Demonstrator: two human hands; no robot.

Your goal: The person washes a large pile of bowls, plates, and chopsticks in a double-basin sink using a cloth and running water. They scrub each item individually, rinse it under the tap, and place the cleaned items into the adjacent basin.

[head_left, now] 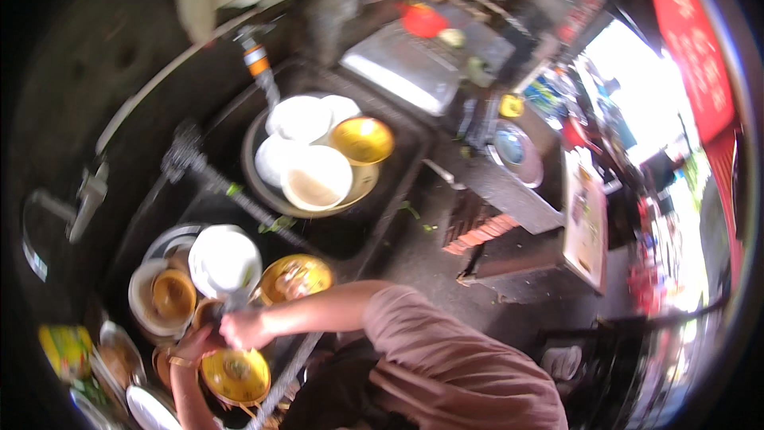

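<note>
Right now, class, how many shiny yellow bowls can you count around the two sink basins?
3: one yellow bowl in the far basin beside white bowls, one near the white plate, one under the person's hands. Others may be hidden in the stacks.

The single head-worn fisheye camera is looking steeply down from above the person's own shoulder, so the brown-sleeved right arm (446,342) is filling the lower middle of the frame at close range. It is facing a dark sink basin (398,183) holding a round metal tray of white and yellow bowls (263,191), which is lying farther off near the centre. Straight edges are bending toward the rim (the bright street is curving along the right side), and the corners are going black.
</note>
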